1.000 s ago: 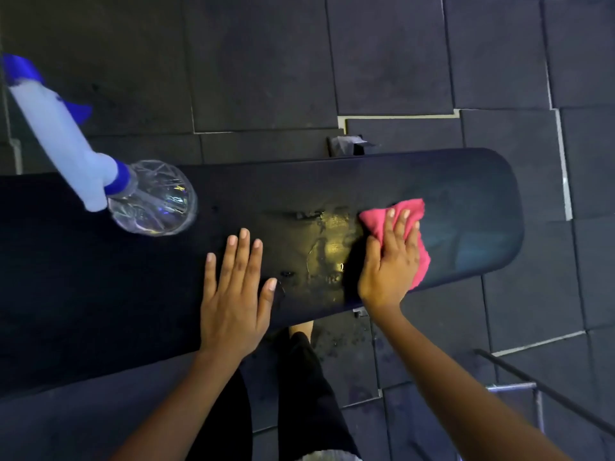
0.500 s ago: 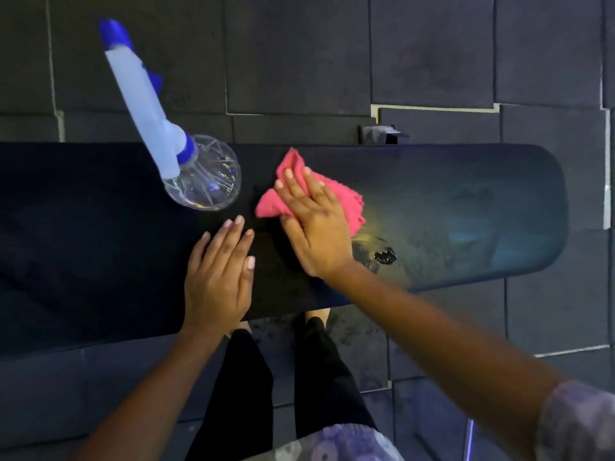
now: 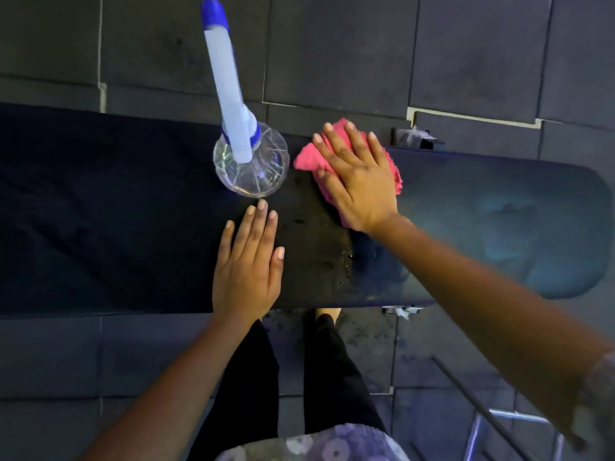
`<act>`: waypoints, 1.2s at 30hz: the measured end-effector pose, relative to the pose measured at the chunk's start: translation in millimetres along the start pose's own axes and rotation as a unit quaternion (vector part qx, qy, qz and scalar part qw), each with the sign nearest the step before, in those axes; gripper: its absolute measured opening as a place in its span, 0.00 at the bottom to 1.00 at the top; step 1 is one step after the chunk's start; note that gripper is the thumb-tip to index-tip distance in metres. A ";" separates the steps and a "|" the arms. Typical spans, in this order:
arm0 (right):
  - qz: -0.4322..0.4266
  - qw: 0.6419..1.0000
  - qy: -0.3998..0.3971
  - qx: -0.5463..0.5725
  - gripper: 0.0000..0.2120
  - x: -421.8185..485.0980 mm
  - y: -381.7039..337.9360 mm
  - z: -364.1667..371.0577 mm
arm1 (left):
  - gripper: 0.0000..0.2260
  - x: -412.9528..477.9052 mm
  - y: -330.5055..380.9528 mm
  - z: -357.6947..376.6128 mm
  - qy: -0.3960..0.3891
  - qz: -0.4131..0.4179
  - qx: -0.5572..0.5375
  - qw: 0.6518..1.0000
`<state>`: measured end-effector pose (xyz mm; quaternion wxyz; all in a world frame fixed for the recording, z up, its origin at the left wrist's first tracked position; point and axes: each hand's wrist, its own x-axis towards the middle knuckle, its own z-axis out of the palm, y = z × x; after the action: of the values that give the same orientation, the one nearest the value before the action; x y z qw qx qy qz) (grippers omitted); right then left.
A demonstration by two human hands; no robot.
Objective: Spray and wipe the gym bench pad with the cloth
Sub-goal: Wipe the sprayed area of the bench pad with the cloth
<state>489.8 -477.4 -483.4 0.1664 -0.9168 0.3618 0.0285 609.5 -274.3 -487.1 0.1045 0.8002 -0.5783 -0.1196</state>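
1. Bench pad point(image 3: 499, 221): wet streaks mid-pad, dry-looking left end.
2. Spray bottle point(image 3: 250, 161) stands by the far edge (tippy, a wide swipe could knock it).
3. Right hand point(image 3: 357, 176) flat, pressing the pink cloth point(image 3: 307, 159) near the far edge.
4. Left hand point(image 3: 248, 264) open, empty, bracing at the near edge.

Pink cloth point(image 3: 394, 168) flattened on black pad point(image 3: 133, 211)

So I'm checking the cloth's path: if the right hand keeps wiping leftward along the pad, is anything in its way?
Yes. The clear plastic spray bottle stands on the black bench pad just left of the pink cloth under the right hand. The left hand rests flat nearer the front edge.
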 end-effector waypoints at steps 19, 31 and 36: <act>-0.227 0.969 -0.008 0.101 0.22 -138.1 -40.2 35.3 | 0.30 0.3 -7.4 -1.4 0.034 -0.009 -0.172 0.984; 0.357 0.749 0.276 0.485 0.20 -177.5 -7.7 -49.2 | 0.25 -1.0 -4.1 3.7 0.026 0.009 -0.048 0.998; 0.331 0.800 0.294 0.405 0.16 -184.6 41.4 -43.3 | 0.25 -1.2 -3.0 4.6 0.031 0.011 -0.033 0.999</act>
<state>323.0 -399.0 -422.5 0.3888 -0.5546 0.6532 -0.3385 610.4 -272.4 -492.3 0.1498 0.7934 -0.5791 -0.1131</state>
